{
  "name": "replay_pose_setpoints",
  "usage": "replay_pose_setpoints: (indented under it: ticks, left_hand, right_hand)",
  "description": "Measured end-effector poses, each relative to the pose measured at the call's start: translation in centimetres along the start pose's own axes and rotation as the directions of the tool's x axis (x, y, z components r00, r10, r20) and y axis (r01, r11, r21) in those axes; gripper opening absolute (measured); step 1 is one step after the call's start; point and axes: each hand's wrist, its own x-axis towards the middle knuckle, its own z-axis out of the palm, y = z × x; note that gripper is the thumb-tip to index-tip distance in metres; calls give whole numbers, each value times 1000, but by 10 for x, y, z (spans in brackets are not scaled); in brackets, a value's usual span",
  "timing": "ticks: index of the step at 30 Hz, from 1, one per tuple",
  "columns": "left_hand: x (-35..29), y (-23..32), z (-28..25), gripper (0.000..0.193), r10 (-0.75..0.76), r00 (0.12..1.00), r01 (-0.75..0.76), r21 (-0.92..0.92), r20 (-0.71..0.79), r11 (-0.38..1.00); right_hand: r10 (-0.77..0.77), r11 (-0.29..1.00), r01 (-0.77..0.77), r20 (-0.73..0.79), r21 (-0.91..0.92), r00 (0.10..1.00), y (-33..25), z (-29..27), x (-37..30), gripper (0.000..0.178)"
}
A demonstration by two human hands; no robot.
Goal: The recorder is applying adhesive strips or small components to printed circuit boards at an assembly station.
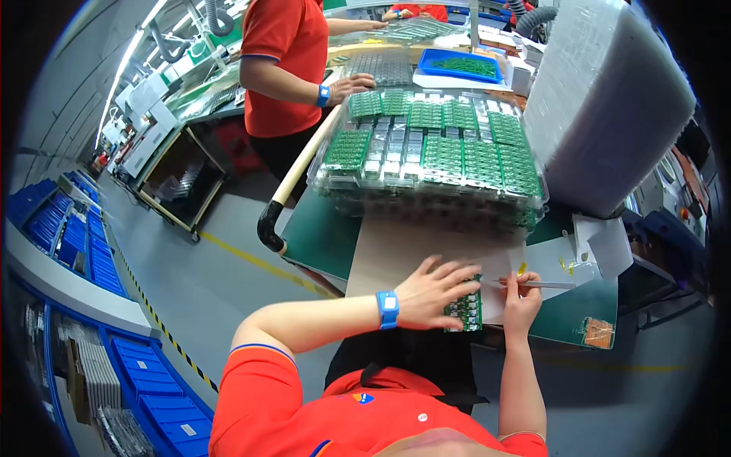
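My left hand [435, 295], with a blue band at the wrist, lies with fingers spread over a green circuit board panel [472, 311] at the table's front edge. The fingers cover part of the panel. Just right of it, my right hand [522, 303] pinches slim silver tweezers [548, 285], whose tip points left toward the panel. A brown sheet [392, 259] and white paper lie under and beside the hands. Small yellow pieces [566, 266] rest on the paper to the right.
Beyond my hands stands a stack of clear trays [396, 156] with green boards. A tall wrapped white block [601, 114] rises at the right. Farther back is a blue tray [459, 67] of boards. A co-worker in red [282, 68] stands at the left, one hand at the stack.
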Motion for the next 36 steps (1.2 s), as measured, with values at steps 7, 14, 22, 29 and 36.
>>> replay_pose_setpoints:
  ticks: [7,14,22,29,36]
  left_hand:
    - [-22,13,20,68,61,997,-62,-31,-36,998]
    - [-18,-18,-57,37,-192,979,81,-725,-72,684]
    - [69,-72,-180,45,-383,898,-153,-970,-217,191]
    - [91,-141,-226,23,-611,737,-211,-957,-288,197]
    - [8,-164,-226,28,-578,639,-43,-773,-509,633]
  right_hand:
    - [-28,999,26,-46,-39,999,-2,0,8,16]
    - [-16,998,19,-52,53,998,-7,4,6,17]
    - [44,997,-44,2,64,999,-16,2,1,17]
    - [46,993,-44,-17,108,999,-16,0,1,17]
    - [24,995,-27,36,99,999,-13,-6,1,17]
